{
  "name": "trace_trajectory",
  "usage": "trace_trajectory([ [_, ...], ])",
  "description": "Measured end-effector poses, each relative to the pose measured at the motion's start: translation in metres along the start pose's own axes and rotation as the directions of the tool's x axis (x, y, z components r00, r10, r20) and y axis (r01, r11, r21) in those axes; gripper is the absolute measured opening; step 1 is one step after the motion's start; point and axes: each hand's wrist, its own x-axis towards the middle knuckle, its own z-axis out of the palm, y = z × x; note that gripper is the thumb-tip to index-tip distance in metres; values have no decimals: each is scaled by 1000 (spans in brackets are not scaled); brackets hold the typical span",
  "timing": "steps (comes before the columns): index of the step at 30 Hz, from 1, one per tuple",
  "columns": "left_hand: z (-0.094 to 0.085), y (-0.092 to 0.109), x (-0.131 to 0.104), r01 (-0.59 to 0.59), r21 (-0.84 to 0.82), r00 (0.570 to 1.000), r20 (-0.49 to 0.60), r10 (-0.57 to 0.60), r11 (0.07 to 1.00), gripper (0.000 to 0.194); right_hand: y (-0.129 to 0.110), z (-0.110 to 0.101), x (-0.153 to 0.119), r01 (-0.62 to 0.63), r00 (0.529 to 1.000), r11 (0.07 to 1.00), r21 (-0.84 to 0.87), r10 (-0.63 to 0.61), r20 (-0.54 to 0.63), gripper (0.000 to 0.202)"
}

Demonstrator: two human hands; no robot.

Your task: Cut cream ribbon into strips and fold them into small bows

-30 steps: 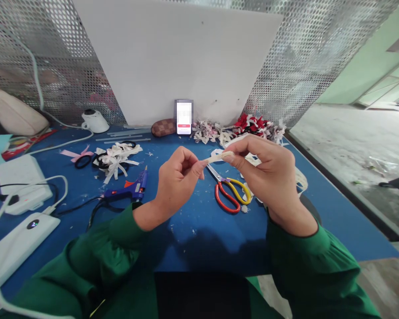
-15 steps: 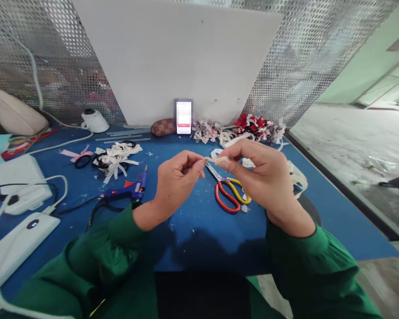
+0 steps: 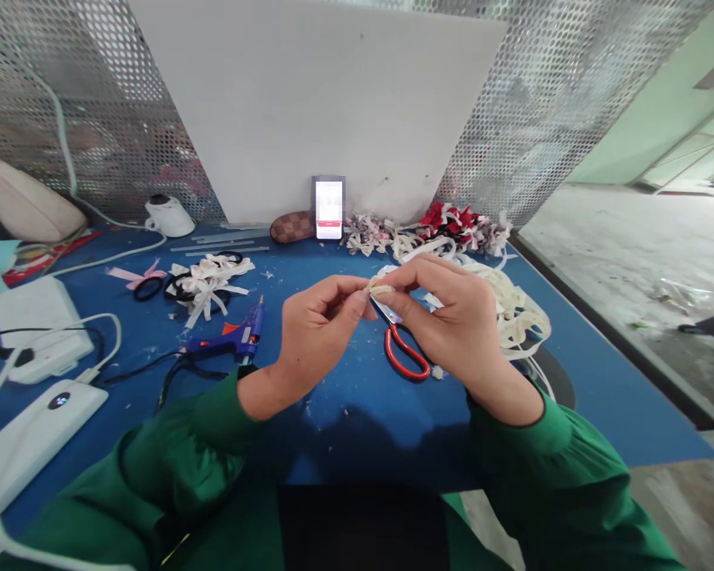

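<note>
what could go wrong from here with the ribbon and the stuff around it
The short cream ribbon could slip, as only fingertips of the left hand and right hand pinch it. The scissors lie right by the fingers, so a dropping hand might catch a blade. The glue gun sits near the left wrist and might get knocked.

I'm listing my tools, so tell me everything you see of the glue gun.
The glue gun has a plastic-looking blue body, orange trigger and yellowish tip. It lies on its side on the blue table, left of the left hand, tip pointing away. A dark cord trails from its handle; no hand touches it.
</note>
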Motion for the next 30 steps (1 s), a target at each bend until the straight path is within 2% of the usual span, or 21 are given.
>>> trace_trajectory([
  [5, 0, 0, -3, -22, 31, 1000, 7, 21, 999, 10, 0, 4, -2, 10, 999, 998, -59, -13, -52, 12],
  [9, -2, -2, -3, -92, 86, 995, 38, 89, 992, 11, 3, 4, -2, -20, 998, 1000, -1, 20, -51, 9],
  [13, -4, -4, -1, -215, 149, 976, 70, 207, 965, 10, 9, 0, 1, -106, 994, 991, 81, 102, 48, 6],
  [16, -5, -5, 0, -255, 161, 966, 83, 245, 953, 10, 12, -1, 3, -145, 984, 981, 129, 130, 123, 5],
  [19, -5, -6, 1, -211, 165, 975, 103, 196, 964, 11, 12, 1, 2, -96, 994, 990, 106, 90, 65, 10],
  [24, -5, -7, 3, -36, 109, 997, 78, 27, 993, 13, 8, 2, 1, -22, 1000, 999, -26, 22, -19, 12],
  [30, -6, -4, 8, 127, -93, 988, 99, -118, 988, 19, 8, -9, 6, -37, 997, 999, -8, 36, -67, 12],
])
